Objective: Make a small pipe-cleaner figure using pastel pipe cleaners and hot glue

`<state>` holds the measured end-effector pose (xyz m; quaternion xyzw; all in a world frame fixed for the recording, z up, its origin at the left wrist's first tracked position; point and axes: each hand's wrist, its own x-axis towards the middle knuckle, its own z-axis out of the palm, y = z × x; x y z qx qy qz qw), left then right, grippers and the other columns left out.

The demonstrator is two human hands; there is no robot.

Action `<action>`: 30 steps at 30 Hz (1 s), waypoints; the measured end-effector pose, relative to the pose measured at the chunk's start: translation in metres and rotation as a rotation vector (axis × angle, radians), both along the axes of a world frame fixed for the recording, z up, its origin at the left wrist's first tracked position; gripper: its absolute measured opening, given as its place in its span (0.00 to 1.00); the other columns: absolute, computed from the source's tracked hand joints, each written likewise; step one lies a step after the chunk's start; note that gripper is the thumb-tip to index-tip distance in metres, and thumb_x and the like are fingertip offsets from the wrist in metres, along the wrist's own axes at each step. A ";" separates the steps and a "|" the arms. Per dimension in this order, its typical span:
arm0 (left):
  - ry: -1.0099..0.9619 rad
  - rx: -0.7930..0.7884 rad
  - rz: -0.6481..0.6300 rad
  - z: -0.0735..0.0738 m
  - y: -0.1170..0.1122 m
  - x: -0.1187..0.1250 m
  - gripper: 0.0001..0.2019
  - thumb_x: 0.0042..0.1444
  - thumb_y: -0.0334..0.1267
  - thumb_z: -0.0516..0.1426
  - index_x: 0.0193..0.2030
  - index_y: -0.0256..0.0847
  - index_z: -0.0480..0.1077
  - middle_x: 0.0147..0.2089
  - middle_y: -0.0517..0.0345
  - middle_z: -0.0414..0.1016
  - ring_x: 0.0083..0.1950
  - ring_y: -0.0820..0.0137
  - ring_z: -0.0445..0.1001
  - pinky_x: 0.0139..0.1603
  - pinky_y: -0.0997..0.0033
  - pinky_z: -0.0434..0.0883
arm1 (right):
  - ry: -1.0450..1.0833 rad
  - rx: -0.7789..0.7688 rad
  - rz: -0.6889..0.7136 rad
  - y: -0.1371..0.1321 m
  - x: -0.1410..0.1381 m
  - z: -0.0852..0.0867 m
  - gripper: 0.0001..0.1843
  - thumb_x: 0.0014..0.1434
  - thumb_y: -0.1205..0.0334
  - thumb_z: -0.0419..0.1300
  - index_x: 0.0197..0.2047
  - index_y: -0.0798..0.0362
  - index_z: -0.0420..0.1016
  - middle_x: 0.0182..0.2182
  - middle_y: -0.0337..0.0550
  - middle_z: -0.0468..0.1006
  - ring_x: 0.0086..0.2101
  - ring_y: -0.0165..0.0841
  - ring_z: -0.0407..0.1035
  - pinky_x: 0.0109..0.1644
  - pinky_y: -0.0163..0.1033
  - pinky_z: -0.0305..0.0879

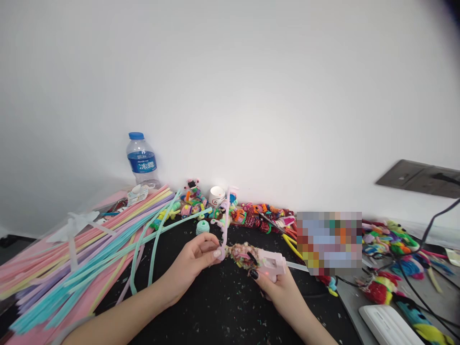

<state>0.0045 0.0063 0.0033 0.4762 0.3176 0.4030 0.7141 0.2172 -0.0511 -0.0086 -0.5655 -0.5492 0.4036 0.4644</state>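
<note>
Between thumb and fingers, my left hand [201,251] pinches a pale lilac pipe cleaner [226,218], which has a small coil at its lower end and a long bent stem rising upward. My right hand [275,287] is wrapped around a pale pink hot glue gun [270,262]. Fuzzy coloured fibres cover the gun's front end, and its tip points left, close to the coil. A white glue stick [297,266] projects from the gun's rear. Just behind my left hand, a mint-green coiled pipe-cleaner piece [203,227] stands on the black mat [215,311].
Bundles of pastel pipe cleaners [108,244] spread over the left side. A water bottle [143,160], a paper cup [217,195] and several pipe-cleaner figures [247,215] line the wall. At right lie a white box-shaped device [390,326], black cables [413,282] and more figures.
</note>
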 end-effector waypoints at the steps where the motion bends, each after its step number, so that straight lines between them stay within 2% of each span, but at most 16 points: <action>1: -0.002 -0.004 0.003 0.000 0.000 0.000 0.09 0.51 0.40 0.60 0.35 0.41 0.66 0.33 0.61 0.69 0.40 0.70 0.68 0.45 0.68 0.66 | -0.002 -0.001 0.001 0.000 0.000 0.000 0.20 0.48 0.50 0.64 0.41 0.53 0.76 0.20 0.39 0.74 0.23 0.34 0.67 0.26 0.36 0.68; 5: -0.002 -0.037 0.015 0.002 0.000 -0.001 0.08 0.51 0.40 0.60 0.35 0.42 0.66 0.35 0.61 0.69 0.41 0.70 0.68 0.46 0.68 0.66 | -0.011 0.007 0.015 0.000 -0.002 0.003 0.20 0.49 0.50 0.63 0.42 0.54 0.76 0.22 0.40 0.75 0.25 0.36 0.69 0.29 0.38 0.70; 10: -0.032 -0.074 0.023 0.002 0.001 -0.002 0.08 0.53 0.40 0.59 0.37 0.43 0.66 0.36 0.60 0.69 0.43 0.69 0.68 0.48 0.66 0.67 | -0.032 0.033 0.060 -0.001 -0.004 0.010 0.21 0.51 0.50 0.62 0.45 0.54 0.76 0.33 0.47 0.79 0.37 0.43 0.72 0.44 0.47 0.69; 13: -0.045 -0.091 0.025 0.002 0.001 -0.002 0.08 0.52 0.40 0.59 0.37 0.43 0.66 0.36 0.60 0.69 0.43 0.69 0.68 0.48 0.66 0.67 | -0.032 0.034 0.081 -0.002 -0.004 0.010 0.21 0.52 0.49 0.62 0.45 0.54 0.77 0.37 0.50 0.80 0.42 0.46 0.72 0.48 0.50 0.67; 18: -0.073 -0.110 0.020 0.001 0.000 0.000 0.09 0.52 0.40 0.60 0.38 0.43 0.65 0.36 0.60 0.71 0.42 0.69 0.69 0.47 0.66 0.67 | -0.047 0.034 0.119 -0.002 -0.002 0.007 0.21 0.53 0.51 0.61 0.47 0.54 0.76 0.41 0.52 0.79 0.44 0.46 0.71 0.50 0.51 0.65; 24: -0.109 -0.128 0.028 0.000 0.000 -0.001 0.09 0.53 0.39 0.60 0.39 0.42 0.65 0.35 0.60 0.71 0.40 0.71 0.69 0.46 0.67 0.67 | -0.092 0.049 0.156 -0.003 -0.003 0.008 0.15 0.54 0.59 0.62 0.45 0.54 0.76 0.42 0.49 0.79 0.42 0.43 0.73 0.49 0.47 0.67; 30: -0.119 -0.138 0.003 -0.001 0.001 -0.001 0.08 0.55 0.37 0.58 0.39 0.42 0.64 0.36 0.60 0.71 0.41 0.72 0.69 0.47 0.67 0.66 | -0.042 0.058 0.108 -0.003 -0.002 0.005 0.16 0.54 0.58 0.61 0.45 0.54 0.76 0.44 0.51 0.78 0.44 0.45 0.72 0.50 0.51 0.65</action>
